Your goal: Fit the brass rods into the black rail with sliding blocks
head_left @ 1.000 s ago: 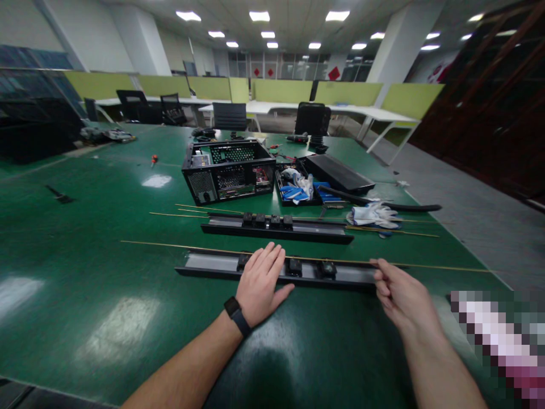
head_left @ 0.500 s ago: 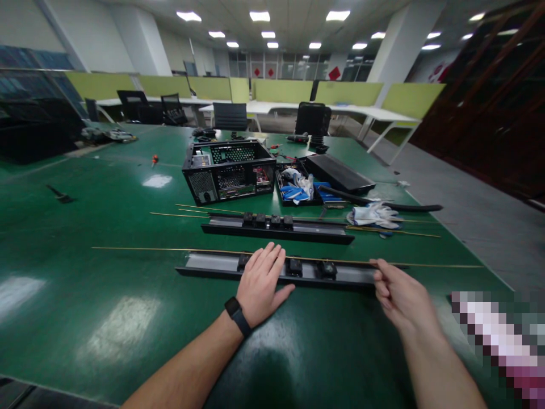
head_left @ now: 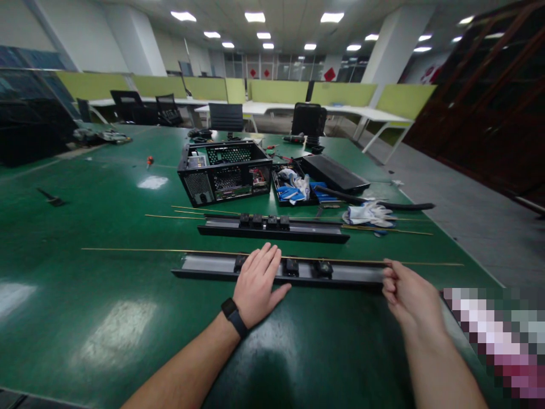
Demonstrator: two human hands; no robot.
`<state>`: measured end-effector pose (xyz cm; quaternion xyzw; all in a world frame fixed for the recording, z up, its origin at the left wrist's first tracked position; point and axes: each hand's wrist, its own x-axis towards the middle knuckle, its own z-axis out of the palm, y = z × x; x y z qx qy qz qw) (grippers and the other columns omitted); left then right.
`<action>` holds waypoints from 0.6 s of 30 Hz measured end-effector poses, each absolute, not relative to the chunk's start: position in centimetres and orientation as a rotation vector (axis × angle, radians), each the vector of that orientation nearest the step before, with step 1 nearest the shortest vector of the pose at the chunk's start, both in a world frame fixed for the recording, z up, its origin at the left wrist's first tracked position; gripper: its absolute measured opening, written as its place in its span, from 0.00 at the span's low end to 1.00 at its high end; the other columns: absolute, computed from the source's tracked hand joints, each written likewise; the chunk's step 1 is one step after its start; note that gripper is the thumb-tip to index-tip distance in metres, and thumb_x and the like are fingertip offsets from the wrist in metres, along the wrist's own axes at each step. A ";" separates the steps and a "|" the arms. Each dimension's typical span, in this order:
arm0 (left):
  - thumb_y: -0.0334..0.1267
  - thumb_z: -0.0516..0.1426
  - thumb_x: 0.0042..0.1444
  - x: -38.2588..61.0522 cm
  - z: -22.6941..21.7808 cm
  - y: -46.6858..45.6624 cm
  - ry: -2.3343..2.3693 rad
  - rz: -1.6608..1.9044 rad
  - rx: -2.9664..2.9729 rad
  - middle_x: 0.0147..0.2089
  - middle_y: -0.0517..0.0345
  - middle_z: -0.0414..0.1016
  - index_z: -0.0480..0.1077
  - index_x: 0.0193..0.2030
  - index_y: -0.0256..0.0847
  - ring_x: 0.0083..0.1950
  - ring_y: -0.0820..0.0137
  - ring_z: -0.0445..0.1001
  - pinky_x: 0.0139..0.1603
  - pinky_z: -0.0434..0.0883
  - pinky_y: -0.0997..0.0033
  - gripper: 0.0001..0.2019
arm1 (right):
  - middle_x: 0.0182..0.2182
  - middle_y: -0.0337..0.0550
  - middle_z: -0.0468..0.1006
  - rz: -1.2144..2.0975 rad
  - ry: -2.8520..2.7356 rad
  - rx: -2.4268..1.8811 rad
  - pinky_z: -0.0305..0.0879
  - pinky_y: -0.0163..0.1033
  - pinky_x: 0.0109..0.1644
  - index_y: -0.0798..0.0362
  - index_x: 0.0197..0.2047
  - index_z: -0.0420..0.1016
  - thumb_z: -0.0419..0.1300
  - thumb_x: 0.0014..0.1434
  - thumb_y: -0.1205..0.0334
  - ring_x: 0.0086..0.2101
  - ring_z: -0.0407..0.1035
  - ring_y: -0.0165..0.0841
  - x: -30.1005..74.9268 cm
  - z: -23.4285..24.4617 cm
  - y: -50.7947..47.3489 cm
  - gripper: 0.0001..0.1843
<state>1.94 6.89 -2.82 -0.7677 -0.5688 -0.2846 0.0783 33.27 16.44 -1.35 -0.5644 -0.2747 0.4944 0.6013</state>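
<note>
My left hand (head_left: 258,282) lies flat with fingers stretched out on a long black rail (head_left: 204,266) that carries small black socket modules (head_left: 292,266). A thin brass rod (head_left: 170,251) runs lengthwise along the rail's far edge and sticks out past both ends. My right hand (head_left: 409,296) is curled at the rail's right end, fingers pinched on the rod. A black watch sits on my left wrist.
A second black rail (head_left: 272,229) with modules and more brass rods lies farther back on the green table (head_left: 106,295). Behind it stand an open computer case (head_left: 225,171), a tray of blue parts (head_left: 296,188), white gloves (head_left: 368,214) and a black hose (head_left: 383,203).
The brass rod has slid to the left along the rail. My right hand has shifted slightly right along it. My left hand has stayed flat on the rail.
</note>
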 end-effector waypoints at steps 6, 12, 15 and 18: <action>0.47 0.57 0.61 2.0 -2.8 6.9 -1.700 -0.841 -2.295 0.69 0.43 0.62 0.55 0.69 0.35 0.72 0.55 0.56 0.70 0.56 0.50 0.34 | 0.21 0.36 0.71 1.199 -0.603 -1.304 0.43 0.25 0.08 0.58 0.36 0.75 0.67 0.51 0.60 0.13 0.55 0.21 31.9 -0.6 15.8 0.11; 0.47 0.57 0.61 1.9 -2.8 6.9 -1.691 -0.841 -2.293 0.69 0.43 0.62 0.56 0.69 0.35 0.72 0.55 0.55 0.71 0.55 0.50 0.34 | 0.20 0.34 0.70 1.206 -0.619 -1.291 0.44 0.25 0.08 0.58 0.35 0.75 0.68 0.50 0.60 0.13 0.54 0.21 31.7 -0.6 15.8 0.12; 0.47 0.57 0.60 2.0 -2.8 6.9 -1.682 -0.844 -2.287 0.69 0.43 0.62 0.56 0.69 0.35 0.72 0.54 0.56 0.71 0.56 0.50 0.34 | 0.20 0.35 0.70 1.288 -0.694 -1.281 0.43 0.25 0.07 0.59 0.35 0.75 0.71 0.48 0.58 0.12 0.53 0.20 30.8 -0.5 15.5 0.15; 0.47 0.57 0.60 2.0 -2.8 7.0 -1.687 -0.835 -2.285 0.69 0.44 0.62 0.56 0.70 0.35 0.71 0.54 0.57 0.70 0.56 0.49 0.34 | 0.21 0.36 0.71 1.302 -0.678 -1.284 0.43 0.25 0.07 0.58 0.36 0.75 0.71 0.48 0.57 0.12 0.53 0.20 30.6 -0.3 15.4 0.16</action>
